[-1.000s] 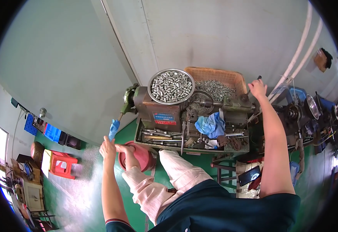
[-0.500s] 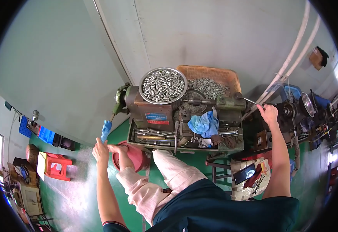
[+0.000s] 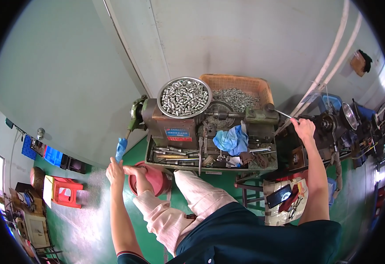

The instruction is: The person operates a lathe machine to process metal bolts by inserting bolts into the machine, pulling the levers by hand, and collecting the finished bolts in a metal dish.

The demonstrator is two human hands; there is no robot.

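My left hand (image 3: 115, 171) is closed at the lower end of a lever (image 3: 121, 148) wrapped in blue cloth, which hangs from the left end of a small green bench lathe (image 3: 175, 127). Out to the right, my right hand (image 3: 304, 129) grips a thin metal handle (image 3: 285, 114) on the lathe's tailstock (image 3: 260, 116). A round steel bowl (image 3: 159, 97) heaped with small metal parts (image 3: 184, 97) sits on the headstock. Between the two ends, the chuck (image 3: 221, 115) shows, and a crumpled blue cloth (image 3: 231, 141) lies in front of it.
Behind the lathe stands an orange plastic basket (image 3: 267, 90) with more metal parts. Wrenches and rods lie in the lathe's tray (image 3: 175, 166). A phone (image 3: 279, 196) and glasses rest on a seat at right. Red stools (image 3: 67, 192) (image 3: 159, 178) stand on the green floor.
The whole view has shifted very slightly. Both hands keep their holds, and the levers show no clear movement.
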